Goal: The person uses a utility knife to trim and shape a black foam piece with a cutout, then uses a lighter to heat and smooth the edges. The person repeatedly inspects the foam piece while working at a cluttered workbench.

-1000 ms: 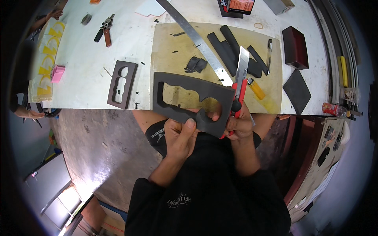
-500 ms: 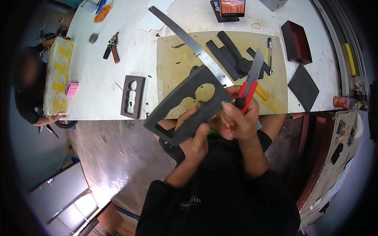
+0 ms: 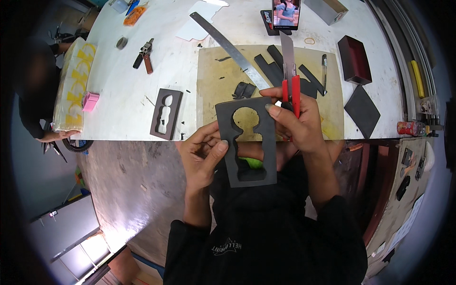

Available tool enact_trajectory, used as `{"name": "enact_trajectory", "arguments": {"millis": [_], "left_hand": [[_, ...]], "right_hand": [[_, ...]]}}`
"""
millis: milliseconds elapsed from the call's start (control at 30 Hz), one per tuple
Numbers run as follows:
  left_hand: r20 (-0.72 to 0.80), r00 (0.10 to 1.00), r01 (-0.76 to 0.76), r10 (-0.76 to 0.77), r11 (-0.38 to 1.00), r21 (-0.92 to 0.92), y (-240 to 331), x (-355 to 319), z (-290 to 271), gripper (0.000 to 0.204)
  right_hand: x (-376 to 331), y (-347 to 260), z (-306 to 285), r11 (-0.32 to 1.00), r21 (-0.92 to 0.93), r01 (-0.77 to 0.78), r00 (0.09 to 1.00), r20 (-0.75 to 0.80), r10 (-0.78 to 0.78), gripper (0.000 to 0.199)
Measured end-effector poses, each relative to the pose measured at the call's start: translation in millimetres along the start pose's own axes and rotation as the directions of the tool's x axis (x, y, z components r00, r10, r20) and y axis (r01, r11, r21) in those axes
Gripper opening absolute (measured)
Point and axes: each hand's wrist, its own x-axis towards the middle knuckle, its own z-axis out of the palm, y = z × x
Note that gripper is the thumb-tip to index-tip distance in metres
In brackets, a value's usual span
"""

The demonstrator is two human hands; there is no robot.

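Upright in front of my body is a dark grey foam insert (image 3: 269, 142) with a rounded, figure-like cutout right through it. My left hand (image 3: 202, 154) grips its left edge, thumb on the near face. At the top right corner, my right hand (image 3: 301, 121) pinches the foam between thumb and finger. That same hand also holds a red utility knife (image 3: 296, 90), its long blade out and pointing away. Beyond the foam, a steel ruler (image 3: 228, 47) lies slanted across a yellowish cutting mat (image 3: 209, 95). Foam offcuts (image 3: 243, 90) and foam strips (image 3: 268, 71) rest on the mat.
A smaller foam insert (image 3: 175, 114) lies left of the mat, with a multi-tool (image 3: 145, 54) behind it. To the right are a pen (image 3: 324, 71), an open dark box (image 3: 355, 59) and a foam sheet (image 3: 362, 111). A phone (image 3: 286, 14) stands at the back; another person (image 3: 35, 90) is far left.
The foam insert has swung from slanted to nearly upright and come lower. My left hand has shifted to its left edge. The knife blade has turned to point more straight away.
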Motion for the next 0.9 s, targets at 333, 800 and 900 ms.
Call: {"name": "enact_trajectory", "arguments": {"millis": [333,800,900], "left_hand": [[-0.183,0.979,-0.073,0.09,0.992,0.1,-10,-7,-16,0.04],[-0.205,0.969,-0.12,0.141,0.986,0.114,-17,-4,-31,0.038],[-0.214,0.967,-0.124,0.142,0.988,0.097,-18,-5,-32,0.038]], "right_hand": [[0,45,0,0.829,-0.535,0.163,0.931,-0.194,-0.308,0.041],[-14,98,-17,0.078,-0.996,0.043,0.877,0.0,-0.481,0.045],[-21,82,-33,0.081,-0.994,0.078,0.779,0.01,-0.627,0.044]]}}
